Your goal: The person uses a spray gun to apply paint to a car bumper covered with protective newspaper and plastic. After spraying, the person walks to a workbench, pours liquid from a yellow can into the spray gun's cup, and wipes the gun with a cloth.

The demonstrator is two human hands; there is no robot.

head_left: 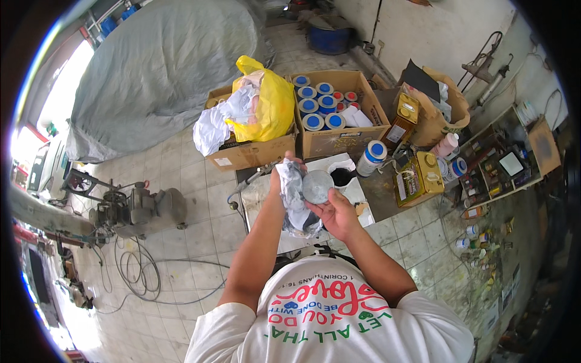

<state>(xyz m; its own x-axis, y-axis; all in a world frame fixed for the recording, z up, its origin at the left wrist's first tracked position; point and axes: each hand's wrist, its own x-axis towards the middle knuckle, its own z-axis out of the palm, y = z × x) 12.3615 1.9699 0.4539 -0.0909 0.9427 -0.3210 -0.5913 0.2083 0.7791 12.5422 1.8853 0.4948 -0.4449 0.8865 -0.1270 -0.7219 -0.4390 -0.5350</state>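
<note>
Over the work surface, my right hand point(336, 213) grips the lower edge of a round grey metal disc point(318, 186), its flat face turned up. I cannot tell whether it is a lid or the bottom of a can. My left hand point(292, 160) is closed around a crumpled whitish rag point(292, 192), pressed against the disc's left side. The rag hides most of this hand, and its lower end hangs dark and stained. Just right of the disc stands an open container point(342, 176) with black contents.
Ahead are a box point(315, 144) of blue-topped cans and another box point(266, 150) with a yellow bag point(272, 103). A white can point(372, 158) and rectangular gold tins point(420, 178) stand at the right. An air compressor point(145, 209) and hose point(142, 266) occupy the left floor.
</note>
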